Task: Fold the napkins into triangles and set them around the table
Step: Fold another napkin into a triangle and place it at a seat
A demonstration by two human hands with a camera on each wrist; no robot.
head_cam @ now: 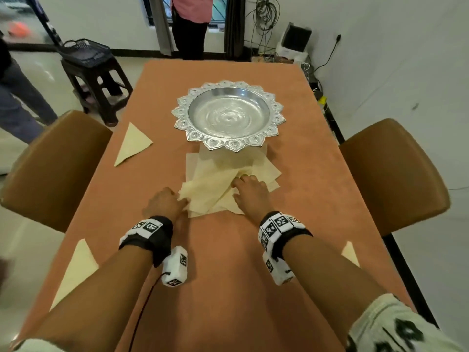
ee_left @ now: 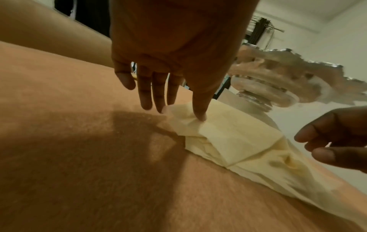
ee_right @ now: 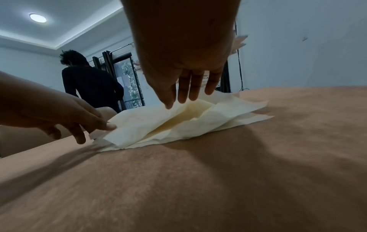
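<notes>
A loose pile of cream napkins (head_cam: 210, 184) lies on the orange table (head_cam: 228, 275), just in front of a silver pedestal bowl (head_cam: 223, 144). My left hand (head_cam: 182, 199) is at the pile's left corner; in the left wrist view its fingers are straight and the thumb (ee_left: 200, 116) presses a crinkled corner of the napkins (ee_left: 238, 141). My right hand (head_cam: 238, 181) lies on top of the pile, fingers straight, tips touching a raised layer of the napkins (ee_right: 158, 124). Folded triangles lie at the far left (head_cam: 132, 143), near left (head_cam: 76, 270) and near right (head_cam: 350, 254).
Brown chairs stand at the left (head_cam: 50, 168) and right (head_cam: 393, 174) sides of the table. A dark stool (head_cam: 99, 85) with a black basket (head_cam: 86, 50) is at the back left. One person (head_cam: 193, 26) stands beyond the far end, another (head_cam: 15, 97) at the left.
</notes>
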